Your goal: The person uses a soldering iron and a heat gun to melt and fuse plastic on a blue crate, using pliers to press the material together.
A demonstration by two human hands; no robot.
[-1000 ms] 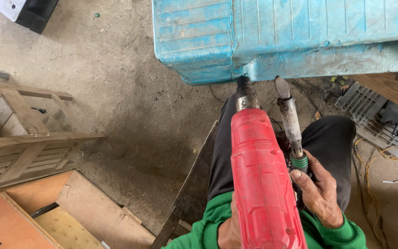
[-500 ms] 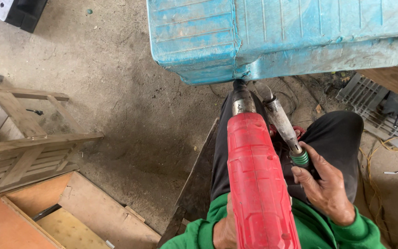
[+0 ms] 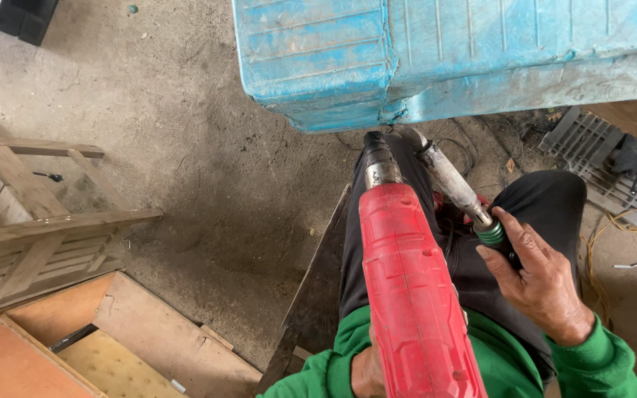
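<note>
Head view shows right hand (image 3: 536,284) fingers clenched around a stiff, light-looking scraper (image 3: 455,184) handle, left hand (image 3: 366,372) gripping the rigid, likely heavy red heat gun (image 3: 411,295) underneath.

Soft even daylight, faint shadows on floor (image 3: 208,184), sharp focus, slight wide-angle edge distortion.

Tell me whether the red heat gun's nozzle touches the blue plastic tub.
Cannot tell: in the head view the nozzle ends right at the blue plastic tub edge, hiding any gap.
</note>
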